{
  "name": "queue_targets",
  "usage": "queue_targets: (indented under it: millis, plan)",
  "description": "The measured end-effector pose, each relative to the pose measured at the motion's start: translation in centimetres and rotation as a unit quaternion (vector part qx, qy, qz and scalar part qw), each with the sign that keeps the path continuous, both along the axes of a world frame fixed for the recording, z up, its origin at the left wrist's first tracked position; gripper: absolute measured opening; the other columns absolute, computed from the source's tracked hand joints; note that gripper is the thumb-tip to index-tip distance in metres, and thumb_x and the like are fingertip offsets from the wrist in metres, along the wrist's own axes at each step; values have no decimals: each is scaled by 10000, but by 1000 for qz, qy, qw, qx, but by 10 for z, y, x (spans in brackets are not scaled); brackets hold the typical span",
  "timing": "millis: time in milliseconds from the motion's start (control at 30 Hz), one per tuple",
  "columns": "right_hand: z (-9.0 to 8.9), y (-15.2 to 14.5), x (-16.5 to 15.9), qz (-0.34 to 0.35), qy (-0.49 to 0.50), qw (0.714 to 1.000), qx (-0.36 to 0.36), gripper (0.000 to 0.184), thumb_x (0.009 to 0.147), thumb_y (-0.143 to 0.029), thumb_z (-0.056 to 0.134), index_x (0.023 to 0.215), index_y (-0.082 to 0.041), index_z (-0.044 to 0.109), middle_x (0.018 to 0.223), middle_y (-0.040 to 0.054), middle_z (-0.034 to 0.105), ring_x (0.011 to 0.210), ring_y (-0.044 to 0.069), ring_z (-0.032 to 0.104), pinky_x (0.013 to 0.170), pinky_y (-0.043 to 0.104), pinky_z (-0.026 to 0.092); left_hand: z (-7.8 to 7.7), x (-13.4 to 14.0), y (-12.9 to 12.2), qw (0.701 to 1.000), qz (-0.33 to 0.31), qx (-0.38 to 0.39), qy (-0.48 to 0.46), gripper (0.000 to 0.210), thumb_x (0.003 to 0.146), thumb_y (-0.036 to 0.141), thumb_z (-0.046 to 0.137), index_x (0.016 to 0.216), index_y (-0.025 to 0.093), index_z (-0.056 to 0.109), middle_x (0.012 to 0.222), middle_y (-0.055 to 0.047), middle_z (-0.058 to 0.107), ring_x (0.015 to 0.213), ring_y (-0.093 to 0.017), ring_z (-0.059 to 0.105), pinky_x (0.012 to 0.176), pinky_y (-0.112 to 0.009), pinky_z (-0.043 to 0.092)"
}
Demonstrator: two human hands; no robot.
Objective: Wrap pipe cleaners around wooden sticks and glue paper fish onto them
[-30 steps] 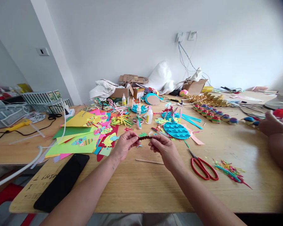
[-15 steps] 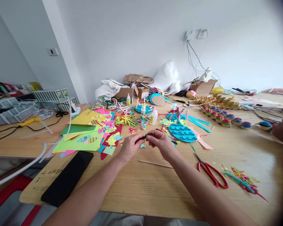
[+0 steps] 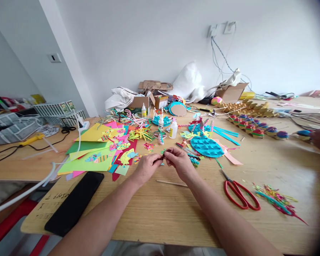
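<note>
Mid-frame, the left hand [image 3: 148, 167] and right hand [image 3: 179, 162] pinch a dark strip [image 3: 163, 156] between them; a stick [image 3: 172, 183] lies just below, scissors [image 3: 240, 194] lower right.

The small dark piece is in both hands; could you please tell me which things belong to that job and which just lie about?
Apparently belongs: small dark piece, held by left hand and right hand.
Apparently lying about: black phone, red-handled scissors, wooden stick.
</note>
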State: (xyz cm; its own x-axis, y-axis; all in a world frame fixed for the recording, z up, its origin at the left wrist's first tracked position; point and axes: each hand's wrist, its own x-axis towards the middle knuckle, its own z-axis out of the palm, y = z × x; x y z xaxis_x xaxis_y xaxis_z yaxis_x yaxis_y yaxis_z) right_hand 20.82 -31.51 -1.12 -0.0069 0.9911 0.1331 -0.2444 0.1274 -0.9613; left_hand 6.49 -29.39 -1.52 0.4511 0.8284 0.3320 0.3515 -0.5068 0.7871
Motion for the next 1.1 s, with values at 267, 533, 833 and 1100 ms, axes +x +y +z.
queue_targets:
  millis: [267, 533, 833, 1100]
  plan:
    - [-7, -7, -13, 34, -39, 999, -3, 283, 612, -335, 678, 803, -175, 542, 714, -38, 569, 460, 44, 461, 408, 184, 341, 0, 2, -1, 883, -69, -258, -385, 172, 653, 241, 651, 801, 155, 645, 833, -25, 623, 784, -136, 543, 711, -247, 405]
    - [-11, -9, -15, 102, -9, 994, -27, 231, 626, -348, 663, 710, -161, 556, 561, -55, 553, 388, 27, 403, 370, 163, 282, 6, -3, -1, 858, -77, -293, -415, 191, 677, 295, 639, 782, 136, 647, 749, -24, 599, 715, -111, 535, 659, -228, 413]
    - [-16, -5, -18, 105, -33, 993, -42, 273, 593, -387, 673, 653, -151, 547, 532, -53, 555, 384, 28, 386, 382, 171, 276, 9, -6, 7, 916, 46, -174, -358, 140, 614, 254, 679, 663, 128, 641, 624, 11, 587, 598, -85, 505, 607, -209, 393]
    - [-15, -6, -15, 112, -29, 993, -38, 264, 610, -381, 662, 686, -156, 546, 563, -48, 564, 417, 33, 404, 417, 175, 289, 11, -8, 5, 904, 18, -197, -379, 152, 660, 278, 647, 715, 136, 633, 655, 5, 591, 612, -77, 524, 593, -189, 417]
